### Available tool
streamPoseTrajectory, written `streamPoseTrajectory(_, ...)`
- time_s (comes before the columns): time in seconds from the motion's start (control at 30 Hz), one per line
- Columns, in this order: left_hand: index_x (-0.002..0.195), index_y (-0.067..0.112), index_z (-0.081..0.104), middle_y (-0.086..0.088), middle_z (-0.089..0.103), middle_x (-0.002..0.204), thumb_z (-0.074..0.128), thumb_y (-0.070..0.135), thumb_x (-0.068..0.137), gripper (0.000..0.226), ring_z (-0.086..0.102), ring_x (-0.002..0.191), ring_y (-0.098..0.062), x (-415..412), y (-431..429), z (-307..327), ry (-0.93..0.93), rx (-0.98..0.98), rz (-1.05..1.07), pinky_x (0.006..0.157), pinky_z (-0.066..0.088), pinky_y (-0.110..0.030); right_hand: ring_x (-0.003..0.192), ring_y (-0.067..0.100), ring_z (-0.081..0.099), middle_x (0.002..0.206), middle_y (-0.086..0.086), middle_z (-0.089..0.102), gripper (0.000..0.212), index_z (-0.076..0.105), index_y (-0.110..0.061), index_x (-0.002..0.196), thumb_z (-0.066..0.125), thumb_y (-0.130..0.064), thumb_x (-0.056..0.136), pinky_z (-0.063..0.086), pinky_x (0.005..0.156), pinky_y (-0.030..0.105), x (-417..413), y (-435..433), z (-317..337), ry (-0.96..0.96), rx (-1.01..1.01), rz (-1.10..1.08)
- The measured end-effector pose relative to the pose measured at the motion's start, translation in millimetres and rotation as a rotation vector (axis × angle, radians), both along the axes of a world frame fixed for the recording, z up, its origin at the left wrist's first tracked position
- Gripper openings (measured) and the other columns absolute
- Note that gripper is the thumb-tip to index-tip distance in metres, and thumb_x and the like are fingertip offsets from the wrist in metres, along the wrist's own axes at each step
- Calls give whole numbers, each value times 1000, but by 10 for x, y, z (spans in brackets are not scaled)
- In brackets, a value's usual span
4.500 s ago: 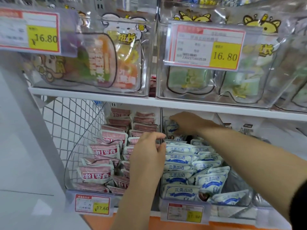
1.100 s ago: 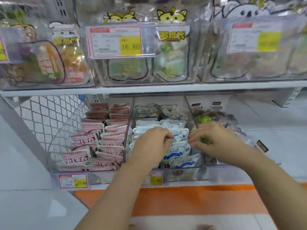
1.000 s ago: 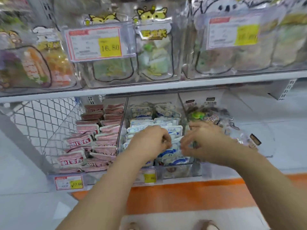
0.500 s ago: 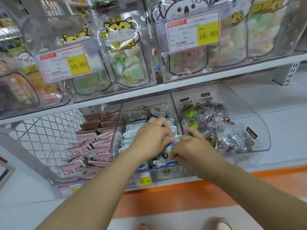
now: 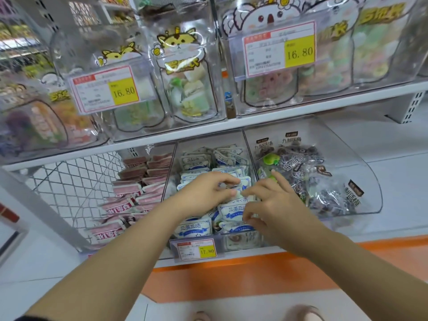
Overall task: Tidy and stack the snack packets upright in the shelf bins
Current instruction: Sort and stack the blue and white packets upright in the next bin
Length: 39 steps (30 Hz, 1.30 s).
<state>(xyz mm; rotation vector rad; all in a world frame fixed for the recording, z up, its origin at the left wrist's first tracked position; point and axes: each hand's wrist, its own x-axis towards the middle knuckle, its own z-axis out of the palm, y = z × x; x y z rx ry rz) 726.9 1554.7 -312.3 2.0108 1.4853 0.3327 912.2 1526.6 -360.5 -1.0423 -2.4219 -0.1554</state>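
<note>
Lower centre of frame: clear rigid plastic bin [image 5: 240, 243] holds glossy, flat white-and-blue snack packets [image 5: 193, 228], standing in two rows, the front ones leaning. Left hand [image 5: 206, 195] is curled, thumb and fingertips pinching one packet's top edge at mid-bin. Right hand [image 5: 275, 209] lies just beside it, fingers bent onto the front packet tops and index finger straight; cannot tell if it grips. Matte pink rectangular packets [image 5: 126, 189] fill the left bin. Crinkled dark wrapped sweets [image 5: 301, 172] fill the curved clear bin [image 5: 361, 172] on the right.
</note>
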Motion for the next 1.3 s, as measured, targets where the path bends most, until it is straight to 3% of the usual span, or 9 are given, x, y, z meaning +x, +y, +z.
streamPoseTrajectory(0.17, 94, 12, 66, -5, 64, 82, 51, 36, 95, 29, 54, 71, -18, -99, 26, -80, 418, -2, -47, 68, 43, -30, 114, 24, 58, 70, -15, 66, 28, 56, -27, 62, 81, -14, 64, 16, 108, 56, -8, 37, -63, -47, -4, -9)
streamPoseTrajectory(0.33, 91, 7, 66, -9, 60, 77, 52, 31, 95, 29, 45, 65, -17, -67, 124, 33, 541, -69, -102, 63, 37, -28, 100, 19, 63, 57, -15, 62, 28, 59, -28, 56, 83, -14, 62, 17, 107, 54, 8, 61, -43, -27, 15, 9)
streamPoseTrajectory(0.43, 71, 8, 57, -5, 51, 65, 50, 18, 94, 25, 42, 59, -18, 9, 165, 30, 634, -12, -130, 55, 33, -28, 94, 16, 63, 54, -15, 60, 30, 58, -28, 55, 84, -13, 61, 18, 106, 52, 8, 56, -69, -2, 23, 30)
streamPoseTrajectory(0.63, 114, 17, 64, -7, 66, 103, 49, 4, 92, 29, 55, 76, -22, 244, 335, -96, 599, 228, 0, 63, 42, -28, 88, 14, 63, 57, -13, 61, 28, 62, -28, 56, 84, -11, 60, 28, 103, 49, 6, 73, -76, 31, -11, 61)
streamPoseTrajectory(0.77, 120, 20, 59, -2, 62, 93, 55, -4, 84, 43, 57, 82, -22, 345, 348, -280, 576, 201, 36, 63, 43, -29, 87, 13, 61, 58, -15, 61, 27, 64, -28, 58, 84, -10, 60, 36, 101, 46, 15, 75, -64, 52, -50, 85)
streamPoseTrajectory(0.87, 111, 17, 63, -4, 55, 75, 49, 10, 95, 22, 48, 69, -19, 244, 255, -298, 329, 113, 49, 61, 43, -30, 87, 13, 62, 59, -13, 61, 27, 65, -28, 57, 85, -10, 59, 38, 100, 45, 16, 82, -70, 56, -71, 86)
streamPoseTrajectory(1.0, 109, 31, 53, -3, 65, 108, 52, 21, 96, 16, 60, 87, -13, 61, 170, -128, 9, -54, 13, 71, 48, -25, 93, 13, 61, 63, -14, 64, 24, 66, -28, 60, 83, -11, 62, 36, 103, 43, 39, 94, -78, 37, -109, 103)
streamPoseTrajectory(1.13, 106, 26, 66, 5, 66, 108, 52, 17, 95, 19, 62, 96, -16, 76, 148, -36, 284, 11, -26, 87, 50, -32, 99, 13, 60, 68, -13, 67, 21, 70, -27, 64, 82, -10, 64, 35, 104, 46, 40, 80, -70, 27, -143, 86)
streamPoseTrajectory(1.3, 82, 15, 69, -1, 63, 79, 58, 27, 91, 19, 58, 76, -21, 286, 143, -133, 425, -1, 55, 70, 48, -31, 101, 16, 60, 69, -13, 68, 19, 71, -26, 66, 80, -9, 65, 37, 104, 49, 41, 73, -54, 40, -174, 88)
